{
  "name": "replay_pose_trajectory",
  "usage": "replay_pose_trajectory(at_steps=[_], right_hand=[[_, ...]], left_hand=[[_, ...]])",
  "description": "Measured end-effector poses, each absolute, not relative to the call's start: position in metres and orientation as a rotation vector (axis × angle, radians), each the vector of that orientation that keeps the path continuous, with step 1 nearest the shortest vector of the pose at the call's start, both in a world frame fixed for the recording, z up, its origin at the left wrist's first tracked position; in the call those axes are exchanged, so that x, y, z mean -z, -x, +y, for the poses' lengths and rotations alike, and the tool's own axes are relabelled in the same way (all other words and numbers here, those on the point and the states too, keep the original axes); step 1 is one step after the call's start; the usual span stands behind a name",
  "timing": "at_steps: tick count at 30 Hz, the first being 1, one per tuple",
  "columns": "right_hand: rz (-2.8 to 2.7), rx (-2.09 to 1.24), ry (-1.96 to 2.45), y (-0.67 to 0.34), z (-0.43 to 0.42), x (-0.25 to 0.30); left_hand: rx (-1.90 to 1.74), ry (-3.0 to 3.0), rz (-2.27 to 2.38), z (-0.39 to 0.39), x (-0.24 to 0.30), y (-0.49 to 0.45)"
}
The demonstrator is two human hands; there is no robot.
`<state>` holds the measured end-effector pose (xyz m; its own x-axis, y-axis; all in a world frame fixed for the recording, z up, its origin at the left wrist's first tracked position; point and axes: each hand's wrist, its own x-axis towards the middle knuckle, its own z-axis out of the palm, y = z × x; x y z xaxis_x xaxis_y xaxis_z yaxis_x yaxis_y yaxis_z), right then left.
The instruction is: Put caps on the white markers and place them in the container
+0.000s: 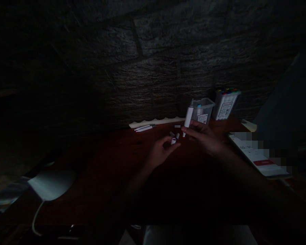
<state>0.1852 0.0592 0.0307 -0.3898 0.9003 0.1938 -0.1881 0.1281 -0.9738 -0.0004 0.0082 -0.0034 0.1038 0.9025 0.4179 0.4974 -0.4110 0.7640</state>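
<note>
The room is dim. In my right hand [202,136] is a white marker [188,117], gripped low on its barrel and standing nearly upright, with a narrow tip at each end. My left hand [160,150] pinches a small white marker cap [173,140] between thumb and fingers, its open end facing up, a little left of the marker. Beyond my left fingertips lies another loose cap [177,126] on the table, with more small white pieces close to the pinched cap. Two white markers [144,128] lie side by side farther left.
Behind my right hand stands a clear plastic box [207,107] with a blue-capped marker inside. A fuller box of markers [225,103] is beside it. A pale wavy-edged strip [156,121] runs along the stone wall. A lit tablet [255,154] lies right, a white lamp [53,185] left.
</note>
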Motion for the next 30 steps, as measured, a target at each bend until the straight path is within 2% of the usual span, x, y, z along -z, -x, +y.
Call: replay_pose_trajectory(at_steps=[15, 30], right_hand=[[-1.565, -0.96, 0.691, -0.179, 0.04, -0.039], [-2.041, -0.46, 0.74, -0.184, 0.038, -0.036]], left_hand=[[-1.488, -1.909, 1.438, 0.0, -0.006, -0.004], [-1.47, -1.977, 1.468, 0.0, -0.01, -0.003]])
